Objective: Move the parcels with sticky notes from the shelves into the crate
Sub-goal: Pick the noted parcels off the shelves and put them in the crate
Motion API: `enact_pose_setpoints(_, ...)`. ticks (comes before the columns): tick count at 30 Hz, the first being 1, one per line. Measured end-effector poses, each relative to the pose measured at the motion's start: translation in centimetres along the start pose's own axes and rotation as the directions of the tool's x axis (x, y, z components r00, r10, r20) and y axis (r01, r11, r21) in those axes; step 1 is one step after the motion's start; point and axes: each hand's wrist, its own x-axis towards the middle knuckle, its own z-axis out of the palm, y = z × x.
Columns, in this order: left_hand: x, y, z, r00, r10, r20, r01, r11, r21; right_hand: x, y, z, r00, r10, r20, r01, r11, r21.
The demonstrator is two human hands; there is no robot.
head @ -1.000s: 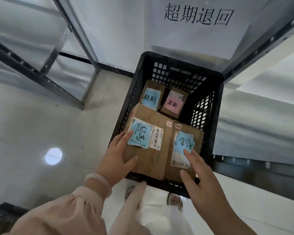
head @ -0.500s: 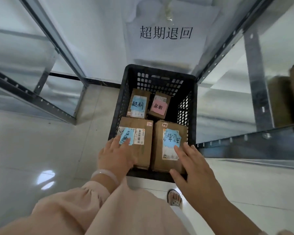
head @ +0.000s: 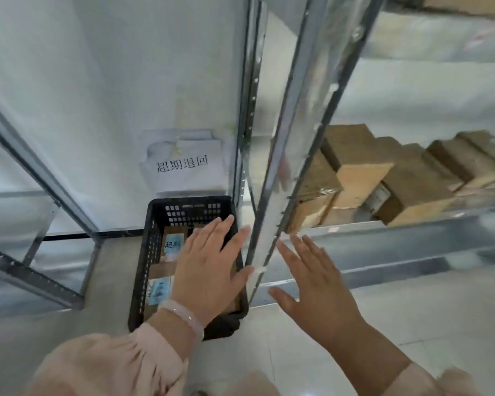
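Both hands are seen spread flat and empty: the left hand (head: 209,267) is held over the crate (head: 143,270), the right hand (head: 312,281) to its right, past the shelf post (head: 286,172). Parcels (head: 166,290) with blue notes lie in the crate below the left hand. The shelf parcels (head: 363,178) lie up and to the right, in a row running rightward; the right hand is judged nearer, though no notes can be made out on them.

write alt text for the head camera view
Both hands, left hand and right hand, are open and empty above a black crate holding parcels with blue sticky notes. More cardboard boxes sit on the metal shelf to the right.
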Motion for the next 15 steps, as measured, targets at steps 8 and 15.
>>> enact_pose_setpoints(8,3.8,23.1,-3.3,0.935,0.294,-0.199,-0.312,0.948,-0.064,-13.5,12.6,-12.9,0.938,0.205,-0.281,-0.23,0.971,-0.061)
enact_pose_setpoints(15,7.0,42.2,-3.9,0.839,0.468,-0.278,-0.519,0.843,-0.145,-24.9,24.0,-20.8,0.811,0.379,-0.447,-0.453,0.889,-0.067)
